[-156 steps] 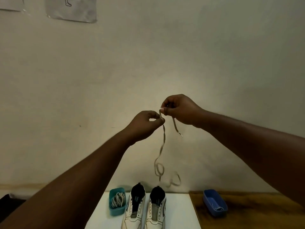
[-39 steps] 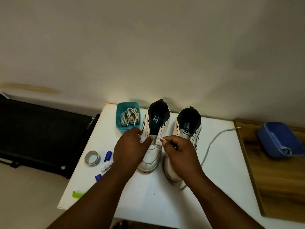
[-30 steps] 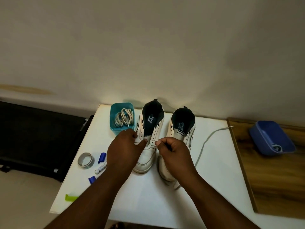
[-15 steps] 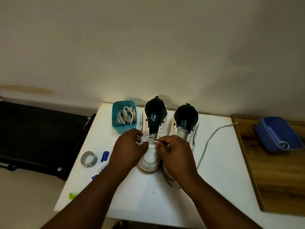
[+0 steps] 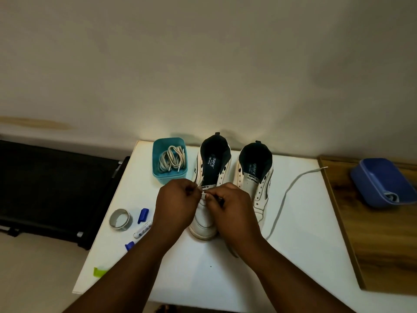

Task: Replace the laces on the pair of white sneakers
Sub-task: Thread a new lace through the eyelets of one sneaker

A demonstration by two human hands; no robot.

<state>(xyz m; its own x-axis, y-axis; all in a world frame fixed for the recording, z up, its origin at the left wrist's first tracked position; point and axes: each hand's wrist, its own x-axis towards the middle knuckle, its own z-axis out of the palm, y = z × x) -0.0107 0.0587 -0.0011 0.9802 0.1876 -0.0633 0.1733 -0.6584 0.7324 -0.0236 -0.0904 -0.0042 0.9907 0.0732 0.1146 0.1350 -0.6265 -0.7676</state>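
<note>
Head view, mid-frame: both hands pinch the lace tip [image 5: 205,195] at the lowest eyelets of the left sneaker [image 5: 208,188], left hand [image 5: 178,204] and right hand [image 5: 232,207] curled. Threading barely begun; right sneaker [image 5: 257,177] unlaced. Smooth white leather, flat woven lace [image 5: 286,195] trailing right across the desk [image 5: 304,245].
</note>
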